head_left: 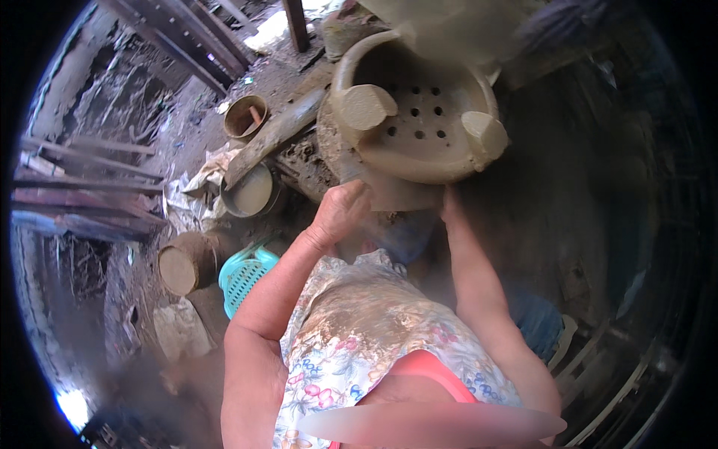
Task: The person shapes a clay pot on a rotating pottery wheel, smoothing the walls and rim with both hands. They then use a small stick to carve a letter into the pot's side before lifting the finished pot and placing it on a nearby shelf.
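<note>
A wet grey-brown clay stove (419, 161) with a round rim, thick lugs and a floor pierced by several holes stands in front of me. My left hand (344, 207) is closed in a fist just below its near left wall; what its fingers hold, if anything, is hidden. Close under the near right wall is my right hand (447, 203), its fingers out of sight. Between both hands a flat, brownish, blurred patch (407, 196) lies against the stove's near side, and I cannot make out what it is.
To the left are a wooden plank (277, 135), a small round pot (245, 117), a bucket of greyish liquid (250, 191) and a turquoise plastic basket chair (243, 280). A round-topped drum (179, 268) sits farther left. Dark boards (187, 37) lean at the far left.
</note>
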Demonstrator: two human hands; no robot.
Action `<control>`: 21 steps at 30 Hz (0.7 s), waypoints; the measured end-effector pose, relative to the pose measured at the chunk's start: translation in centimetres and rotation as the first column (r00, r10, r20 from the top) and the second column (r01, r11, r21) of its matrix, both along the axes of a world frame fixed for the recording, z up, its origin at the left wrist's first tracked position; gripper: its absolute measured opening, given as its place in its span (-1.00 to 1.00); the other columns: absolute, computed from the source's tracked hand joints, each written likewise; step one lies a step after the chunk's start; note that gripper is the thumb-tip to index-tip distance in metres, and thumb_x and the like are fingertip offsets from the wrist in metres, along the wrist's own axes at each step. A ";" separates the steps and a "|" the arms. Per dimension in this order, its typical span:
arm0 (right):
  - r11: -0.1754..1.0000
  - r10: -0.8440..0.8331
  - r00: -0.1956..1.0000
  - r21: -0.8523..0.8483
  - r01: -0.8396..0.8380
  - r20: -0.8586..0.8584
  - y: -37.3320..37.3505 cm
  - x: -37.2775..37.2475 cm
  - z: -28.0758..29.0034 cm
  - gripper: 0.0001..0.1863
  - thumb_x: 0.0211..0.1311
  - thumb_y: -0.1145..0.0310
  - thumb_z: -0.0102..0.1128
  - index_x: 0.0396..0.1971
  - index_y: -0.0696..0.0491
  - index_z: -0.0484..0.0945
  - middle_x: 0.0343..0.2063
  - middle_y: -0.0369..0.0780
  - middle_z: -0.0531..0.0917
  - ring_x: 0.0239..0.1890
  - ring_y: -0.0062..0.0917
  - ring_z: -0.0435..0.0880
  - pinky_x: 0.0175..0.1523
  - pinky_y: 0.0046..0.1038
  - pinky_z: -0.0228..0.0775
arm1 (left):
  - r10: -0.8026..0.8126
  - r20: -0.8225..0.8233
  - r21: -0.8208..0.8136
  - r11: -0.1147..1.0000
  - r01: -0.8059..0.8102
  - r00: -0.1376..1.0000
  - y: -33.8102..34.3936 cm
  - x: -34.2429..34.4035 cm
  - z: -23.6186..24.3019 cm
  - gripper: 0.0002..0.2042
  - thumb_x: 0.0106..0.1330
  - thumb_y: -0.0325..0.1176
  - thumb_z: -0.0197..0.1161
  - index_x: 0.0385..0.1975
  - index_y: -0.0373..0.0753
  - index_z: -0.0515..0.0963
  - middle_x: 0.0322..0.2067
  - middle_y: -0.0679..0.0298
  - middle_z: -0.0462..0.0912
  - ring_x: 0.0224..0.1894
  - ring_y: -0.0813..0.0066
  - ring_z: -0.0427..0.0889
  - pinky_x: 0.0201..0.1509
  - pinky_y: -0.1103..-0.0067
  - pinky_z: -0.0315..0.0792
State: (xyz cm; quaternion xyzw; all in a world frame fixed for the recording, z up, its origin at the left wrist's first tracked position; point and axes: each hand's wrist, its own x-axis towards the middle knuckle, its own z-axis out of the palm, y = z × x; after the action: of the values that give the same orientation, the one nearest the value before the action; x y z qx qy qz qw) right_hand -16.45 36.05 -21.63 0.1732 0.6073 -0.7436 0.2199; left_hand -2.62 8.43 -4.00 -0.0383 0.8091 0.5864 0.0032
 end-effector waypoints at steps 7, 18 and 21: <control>0.992 -0.019 0.994 0.124 0.006 0.110 0.2 1.5 2.0 -0.17 0.12 -0.14 0.09 0.30 -0.02 0.07 0.28 -0.24 0.16 0.32 -0.43 0.09 0.31 -0.28 -0.06 | 0.435 0.187 -0.146 0.899 -0.413 0.881 -8.0 4.7 -10.5 -0.86 0.19 -0.38 0.18 -0.38 -0.34 0.55 -0.58 0.30 0.54 -0.53 0.63 0.44 -0.41 0.59 0.38; 0.964 -0.138 0.988 0.238 0.116 0.076 -0.7 4.5 3.7 -0.28 0.34 -0.16 -0.32 0.30 0.08 0.05 0.28 -0.16 0.14 0.31 -0.38 0.11 0.34 -0.28 -0.04 | 0.619 0.376 -0.610 0.725 -0.319 0.689 -22.9 9.8 -31.9 -0.67 0.15 -0.22 0.10 -0.17 -0.30 0.53 -0.15 -0.16 0.52 -0.07 -0.07 0.51 0.02 0.25 0.38; 0.951 -0.168 0.984 0.274 0.144 0.065 -1.8 4.4 4.6 -0.32 0.36 -0.10 -0.31 0.29 0.09 0.05 0.27 -0.16 0.16 0.31 -0.40 0.12 0.33 -0.31 0.00 | 0.251 0.693 -0.529 0.814 0.240 0.675 -26.4 9.9 -36.6 -0.66 0.21 -0.18 0.04 -0.18 -0.28 0.54 -0.09 -0.17 0.50 0.00 0.00 0.50 0.07 0.27 0.36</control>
State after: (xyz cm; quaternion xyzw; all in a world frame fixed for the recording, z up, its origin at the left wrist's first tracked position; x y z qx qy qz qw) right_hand -12.03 34.28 -17.02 0.2813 0.6763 -0.6614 0.1614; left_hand 7.26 -17.94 -40.61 -0.2728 0.8756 0.2440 0.3152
